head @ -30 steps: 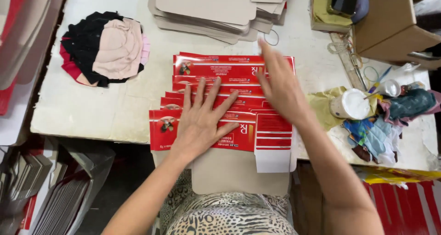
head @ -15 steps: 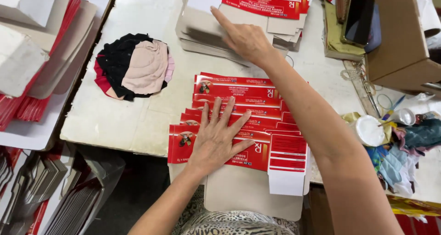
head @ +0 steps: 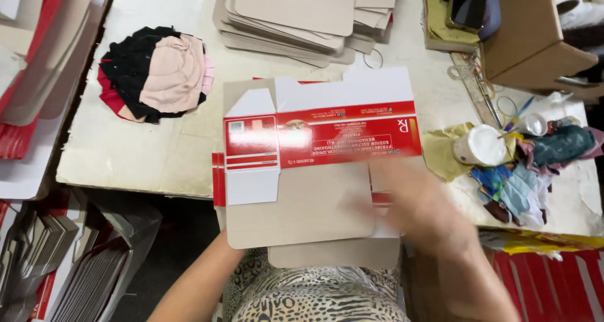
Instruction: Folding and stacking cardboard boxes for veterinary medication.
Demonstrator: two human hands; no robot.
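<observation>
A flat red and white carton blank (head: 321, 136) is spread over the middle of the table, printed side up, with a plain brown panel (head: 296, 202) showing below it. My right hand (head: 418, 205) is blurred with motion at the blank's lower right edge and seems to grip it. My left forearm (head: 201, 278) reaches up under the blank, which hides the hand itself. A red edge of the stack of printed cartons (head: 218, 177) peeks out beneath on the left.
A pile of brown flat blanks (head: 283, 20) lies at the far edge of the table (head: 126, 152). Round fabric pads (head: 157, 73) sit left. A white roll (head: 481, 144), rags (head: 535, 165), scissors (head: 484, 95), a cardboard box (head: 528, 39) and a phone (head: 469, 4) crowd the right.
My right hand came back from the far pile with a flat blank, which now covers the carton stack and my left hand.
</observation>
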